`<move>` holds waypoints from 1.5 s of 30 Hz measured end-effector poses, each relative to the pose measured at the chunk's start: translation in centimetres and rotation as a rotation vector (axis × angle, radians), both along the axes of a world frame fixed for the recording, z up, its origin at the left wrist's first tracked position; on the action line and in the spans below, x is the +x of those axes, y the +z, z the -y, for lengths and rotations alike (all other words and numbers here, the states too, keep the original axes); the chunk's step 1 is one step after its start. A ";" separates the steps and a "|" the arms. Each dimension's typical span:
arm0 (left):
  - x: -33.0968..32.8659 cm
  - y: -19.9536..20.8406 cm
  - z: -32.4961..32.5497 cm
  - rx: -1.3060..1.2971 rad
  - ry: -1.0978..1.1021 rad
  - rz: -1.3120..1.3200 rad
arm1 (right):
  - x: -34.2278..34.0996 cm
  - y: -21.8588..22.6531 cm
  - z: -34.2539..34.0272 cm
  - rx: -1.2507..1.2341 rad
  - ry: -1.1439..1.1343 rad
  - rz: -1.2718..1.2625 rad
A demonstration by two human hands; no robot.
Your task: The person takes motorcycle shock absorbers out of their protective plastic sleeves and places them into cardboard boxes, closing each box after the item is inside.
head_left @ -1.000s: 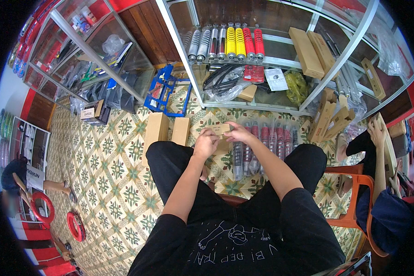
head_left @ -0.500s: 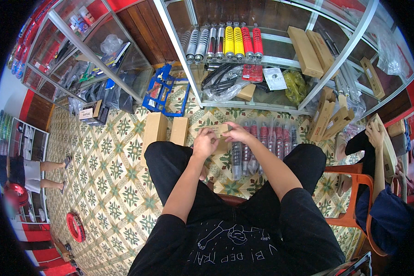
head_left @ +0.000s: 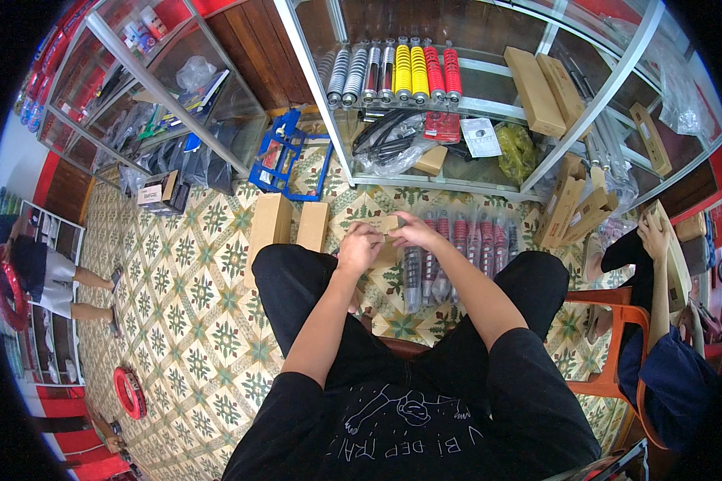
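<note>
Between my knees stands a brown cardboard box [head_left: 387, 256], its top end at my fingers. My left hand [head_left: 360, 244] is closed on the left side of that end, fingers bent. From the other side my right hand [head_left: 415, 232] grips the same end, thumb and fingers pressed to the cardboard. The box's lower part is partly hidden by my hands. Right beside it on the tiled floor lie several shock absorbers [head_left: 464, 248] with red or dark springs, wrapped in clear plastic. Two more cardboard boxes, a larger one [head_left: 271, 225] and a smaller one [head_left: 313, 227], stand by my left knee.
Ahead is a glass display cabinet [head_left: 449, 183] with coloured shock absorbers [head_left: 401, 72]. A blue metal frame [head_left: 287, 160] stands left of it. A seated person [head_left: 667, 377] holds a long box at right, near an orange chair [head_left: 610, 345]. A red tyre [head_left: 128, 393] lies at left.
My hands stay almost in place at the box's end, with small finger shifts. At far left, the standing person has moved a little, and the red ring-shaped item there appears higher.
</note>
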State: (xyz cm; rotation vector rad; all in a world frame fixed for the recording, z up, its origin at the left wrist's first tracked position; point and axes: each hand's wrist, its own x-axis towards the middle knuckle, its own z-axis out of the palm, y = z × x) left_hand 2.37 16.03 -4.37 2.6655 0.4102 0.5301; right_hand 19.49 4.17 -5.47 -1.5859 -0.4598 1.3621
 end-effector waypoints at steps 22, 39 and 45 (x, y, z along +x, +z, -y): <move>0.0 -0.4 0.3 0.039 -0.053 0.152 | 0.1 0.7 0.3 -0.003 -0.018 -0.024; -0.1 -0.2 0.6 -0.037 0.028 0.156 | 0.4 -0.9 0.0 0.028 -0.005 -0.045; 0.2 0.2 0.6 -0.147 0.131 0.154 | 0.5 -0.7 0.1 0.010 -0.022 -0.032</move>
